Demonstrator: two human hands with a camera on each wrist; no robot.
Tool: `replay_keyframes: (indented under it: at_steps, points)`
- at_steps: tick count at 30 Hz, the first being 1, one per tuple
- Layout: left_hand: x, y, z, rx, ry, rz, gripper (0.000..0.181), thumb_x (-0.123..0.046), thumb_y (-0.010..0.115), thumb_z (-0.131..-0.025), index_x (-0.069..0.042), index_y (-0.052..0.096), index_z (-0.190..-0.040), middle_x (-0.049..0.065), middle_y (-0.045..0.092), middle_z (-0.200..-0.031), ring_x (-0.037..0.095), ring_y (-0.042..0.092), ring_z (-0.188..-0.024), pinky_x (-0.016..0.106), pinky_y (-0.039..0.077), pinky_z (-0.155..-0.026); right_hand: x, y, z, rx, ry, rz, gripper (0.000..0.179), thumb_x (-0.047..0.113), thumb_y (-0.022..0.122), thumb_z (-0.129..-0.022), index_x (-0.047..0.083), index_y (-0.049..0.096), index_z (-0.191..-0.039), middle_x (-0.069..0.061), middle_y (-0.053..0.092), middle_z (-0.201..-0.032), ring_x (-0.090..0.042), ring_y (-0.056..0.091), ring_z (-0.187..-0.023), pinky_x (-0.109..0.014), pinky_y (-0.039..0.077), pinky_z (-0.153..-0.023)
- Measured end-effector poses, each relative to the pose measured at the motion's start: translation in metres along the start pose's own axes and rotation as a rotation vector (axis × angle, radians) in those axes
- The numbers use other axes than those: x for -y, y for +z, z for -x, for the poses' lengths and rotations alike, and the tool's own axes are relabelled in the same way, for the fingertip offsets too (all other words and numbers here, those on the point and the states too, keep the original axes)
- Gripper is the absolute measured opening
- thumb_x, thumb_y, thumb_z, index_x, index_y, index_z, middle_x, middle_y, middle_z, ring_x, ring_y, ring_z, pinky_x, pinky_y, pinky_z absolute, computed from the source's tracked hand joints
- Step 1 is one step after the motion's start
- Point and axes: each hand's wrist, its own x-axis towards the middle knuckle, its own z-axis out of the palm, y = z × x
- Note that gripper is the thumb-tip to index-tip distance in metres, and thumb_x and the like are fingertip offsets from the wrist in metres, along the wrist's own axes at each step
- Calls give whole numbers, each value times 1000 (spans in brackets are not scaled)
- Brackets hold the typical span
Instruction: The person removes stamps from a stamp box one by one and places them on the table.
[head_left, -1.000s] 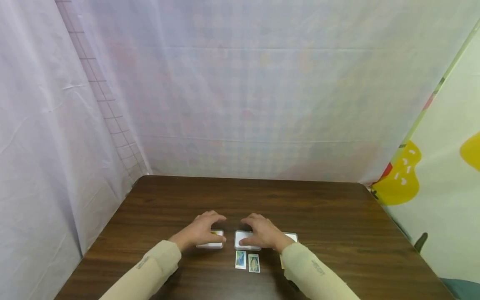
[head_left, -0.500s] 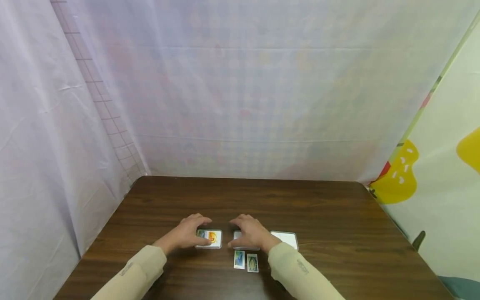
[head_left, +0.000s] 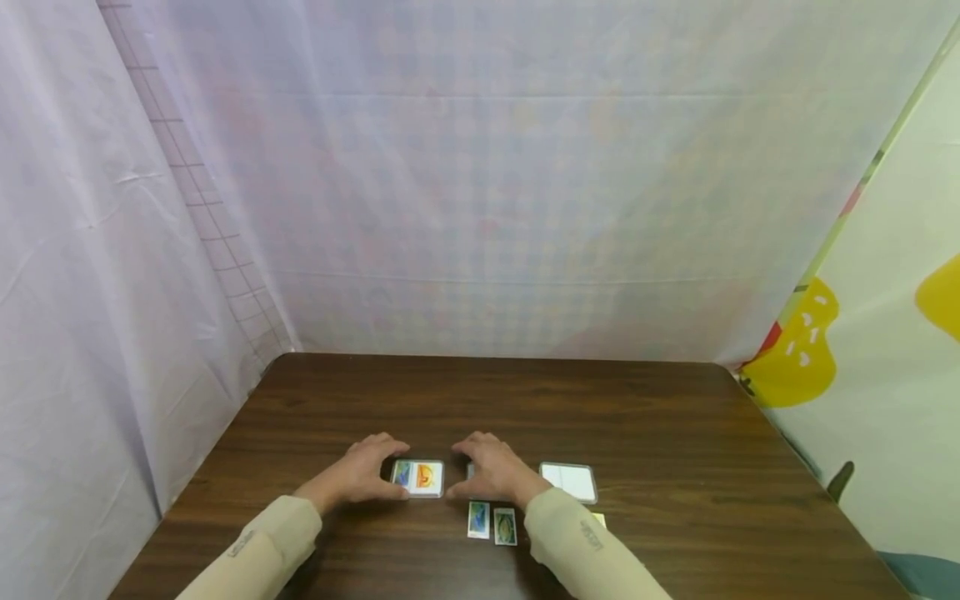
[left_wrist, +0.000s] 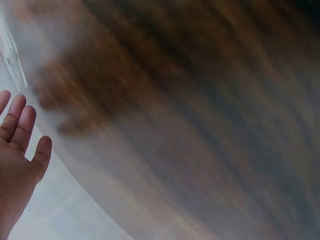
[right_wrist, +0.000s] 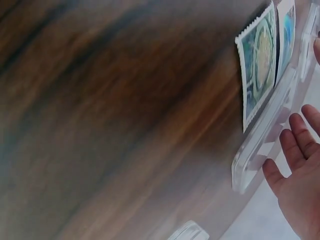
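On the table, my left hand curves loosely at the left end of a clear plastic case, thumb at its near corner. Inside that case lie a blue-green stamp and an orange picture on white. My right hand hovers over a second clear case, mostly covering it in the head view; its fingers are spread and grip nothing. Just below, two postage stamps lie side by side, one blue and one with a green oval design. The left wrist view shows my left fingers relaxed near a case edge.
A third case, white inside, lies to the right of my right hand. A small yellow piece peeks out beside the right sleeve. The brown wooden table ends at pale curtains behind and at the sides.
Both hands have shifted left. My left hand has uncovered the left case and its pictures; my right hand and forearm have moved off the right case. The stamps stay in place.
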Motion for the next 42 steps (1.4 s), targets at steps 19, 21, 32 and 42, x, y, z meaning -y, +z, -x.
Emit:
replay_keyframes:
  at_steps: [19,21,32,42]
  points:
    - [-2,1,2,38,-4,-59,76,-38,85,-71,6,59,-127,14,57,-117,34,53,-109,55,40,-93,13,11,-9,13,50,47,76,53,82,-72,13,61,-133,-6,56,-132,-27,50,-123,-52,40,-103]
    - [-3,0,2,39,-9,-58,75,-38,85,-71,6,60,-127,14,57,-117,34,53,-109,55,40,-93,14,12,-10,4,35,54,76,52,82,-72,12,61,-132,-7,56,-130,-27,51,-122,-51,39,-103]
    - [-1,2,0,43,-3,-81,74,-40,85,-71,4,61,-126,11,58,-114,30,54,-105,52,41,-91,17,16,-15,-9,2,91,73,50,83,-71,10,63,-129,-5,57,-125,-23,51,-116,-45,39,-103]
    - [-2,-1,0,56,0,-89,71,-39,85,-72,4,62,-124,11,58,-113,30,54,-104,52,41,-90,20,14,-17,24,32,81,70,49,84,-71,12,64,-127,-3,57,-124,-22,50,-116,-44,38,-104]
